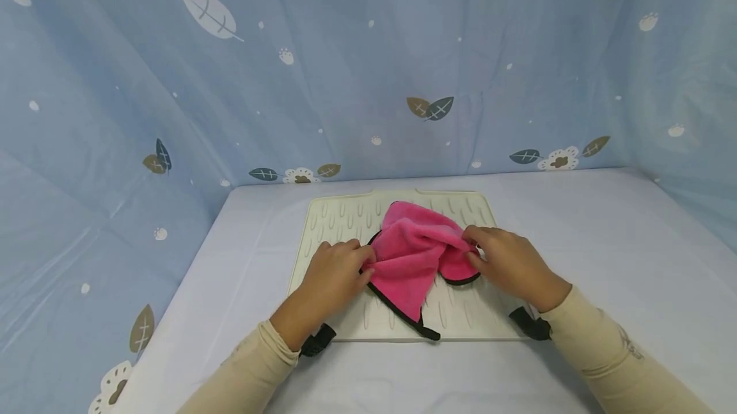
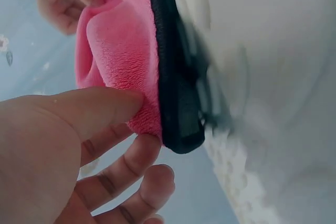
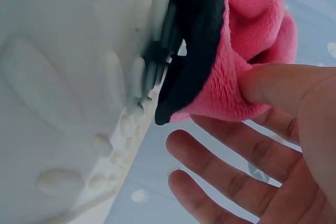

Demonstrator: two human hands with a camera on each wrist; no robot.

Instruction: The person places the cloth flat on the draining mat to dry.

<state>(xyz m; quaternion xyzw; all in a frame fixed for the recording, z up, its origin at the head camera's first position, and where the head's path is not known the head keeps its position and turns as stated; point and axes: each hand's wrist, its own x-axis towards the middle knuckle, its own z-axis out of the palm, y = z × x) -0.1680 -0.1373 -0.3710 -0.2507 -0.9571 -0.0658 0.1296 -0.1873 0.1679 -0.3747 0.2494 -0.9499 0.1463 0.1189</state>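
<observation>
A pink plush cloth (image 1: 411, 241) with black edging lies crumpled over a cream ridged mat (image 1: 334, 222), one corner with a black loop hanging toward the near edge. My left hand (image 1: 340, 267) pinches the cloth's left side between thumb and fingers. On the opposite side, my right hand (image 1: 512, 267) pinches its right part. In the left wrist view, the thumb presses on the pink pile (image 2: 123, 40) beside the black border (image 2: 176, 87). The right wrist view has the thumb on the pink fabric (image 3: 226, 87), with the other fingers spread below it.
The mat rests on a table with a white cover (image 1: 587, 228). Behind and to the left hangs a blue curtain (image 1: 357, 68) printed with leaves and flowers. Black wrist straps (image 1: 316, 340) show near the mat's front corners.
</observation>
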